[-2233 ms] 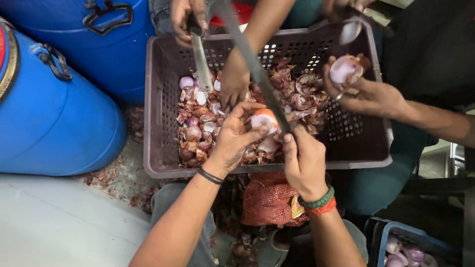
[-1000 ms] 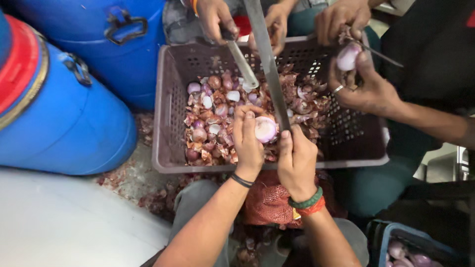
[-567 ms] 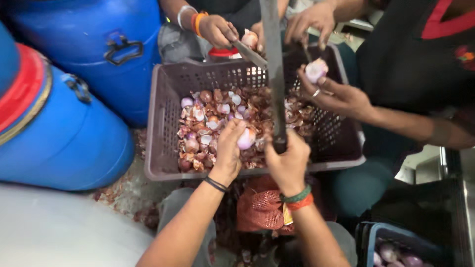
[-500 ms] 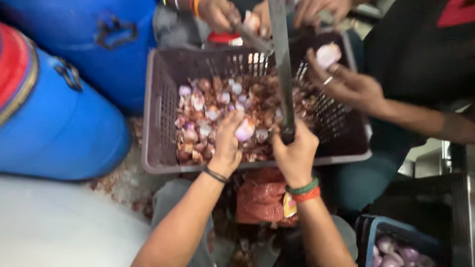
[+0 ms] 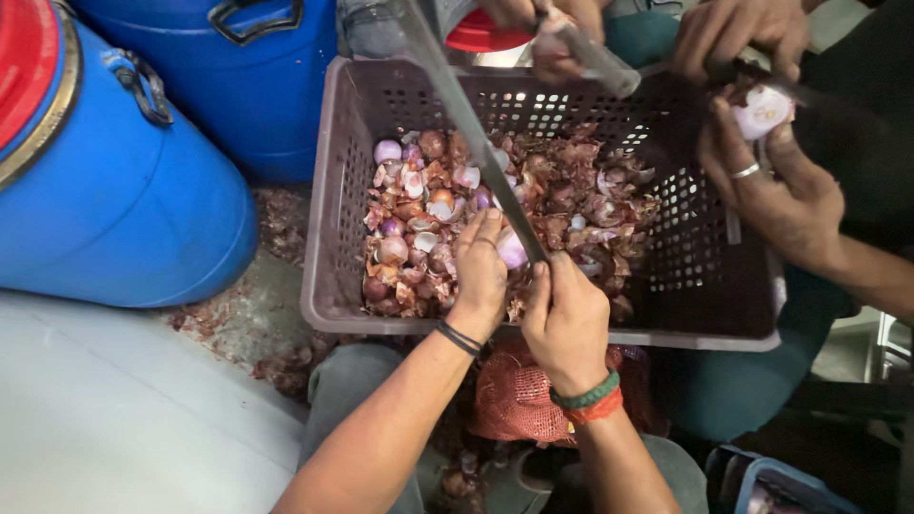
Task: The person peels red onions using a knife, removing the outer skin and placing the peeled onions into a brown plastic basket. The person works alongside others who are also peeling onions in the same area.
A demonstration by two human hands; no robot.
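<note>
My left hand (image 5: 479, 269) holds a small purple onion (image 5: 511, 249) over the near side of a grey perforated plastic crate (image 5: 335, 190). My right hand (image 5: 567, 319) is closed on the handle end of a long knife (image 5: 468, 119) whose blade runs up and to the left across the crate, touching the onion. The crate holds onion skins and several small onions (image 5: 390, 249).
Two blue drums (image 5: 133, 200) stand to the left. Other people's hands (image 5: 776, 186) work at the crate's far and right sides, peeling an onion (image 5: 760, 110) with knives. A red mesh bag (image 5: 519, 405) lies under my wrists. A blue tub (image 5: 762, 481) sits bottom right.
My hands have dropped lower into the crate with the onion and knife, and the view has shifted right and down. The other person's hand with the peeled onion moved toward the right edge.
</note>
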